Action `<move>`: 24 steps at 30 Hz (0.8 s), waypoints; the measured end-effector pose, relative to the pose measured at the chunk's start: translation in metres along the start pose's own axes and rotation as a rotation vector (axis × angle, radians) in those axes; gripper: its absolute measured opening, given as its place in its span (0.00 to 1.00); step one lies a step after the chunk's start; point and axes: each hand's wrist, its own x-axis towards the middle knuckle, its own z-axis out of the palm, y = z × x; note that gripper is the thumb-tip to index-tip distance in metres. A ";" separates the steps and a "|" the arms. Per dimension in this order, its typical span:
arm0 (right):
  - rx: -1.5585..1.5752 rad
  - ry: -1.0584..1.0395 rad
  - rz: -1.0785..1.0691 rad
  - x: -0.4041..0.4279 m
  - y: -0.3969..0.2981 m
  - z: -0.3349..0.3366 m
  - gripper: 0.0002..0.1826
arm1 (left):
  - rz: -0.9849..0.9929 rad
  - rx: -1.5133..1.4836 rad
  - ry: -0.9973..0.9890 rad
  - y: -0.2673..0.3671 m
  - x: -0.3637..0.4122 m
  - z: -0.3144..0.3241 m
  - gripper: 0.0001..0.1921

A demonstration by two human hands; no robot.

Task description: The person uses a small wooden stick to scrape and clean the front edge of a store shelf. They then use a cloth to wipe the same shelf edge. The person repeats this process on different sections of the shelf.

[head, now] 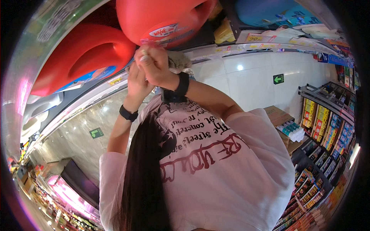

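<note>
My left hand [138,79] and my right hand [156,65] are pressed together in front of a store shelf, fingers curled. A fuzzy grey-brown cloth [179,60] is bunched between them, sticking out past my right hand and a little beside my left fingers. The hands cover most of it. Just beyond my right hand stands a large red plastic jug [162,17] with an oval label. To the left is a second red jug [86,55] with a moulded handle and a blue label, close to my left fingers.
Price tags line the shelf edge [208,52]. Blue packaging [274,13] sits farther right on the shelf. Green arrow signs [278,78] mark the tiled floor [231,80]. A cardboard box [277,114] and stocked display racks [326,124] stand to the right; a dark-sided display case [79,182] is lower left.
</note>
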 end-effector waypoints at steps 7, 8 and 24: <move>-0.238 -0.317 -0.117 0.014 -0.021 -0.047 0.09 | -0.043 -0.007 0.091 0.020 0.014 0.022 0.17; -0.202 -0.371 0.080 0.009 -0.022 -0.060 0.12 | -0.029 0.052 0.106 0.023 0.017 0.026 0.16; -0.369 -0.297 -0.134 0.001 -0.051 -0.161 0.13 | 0.138 -0.151 0.143 0.077 0.069 0.108 0.19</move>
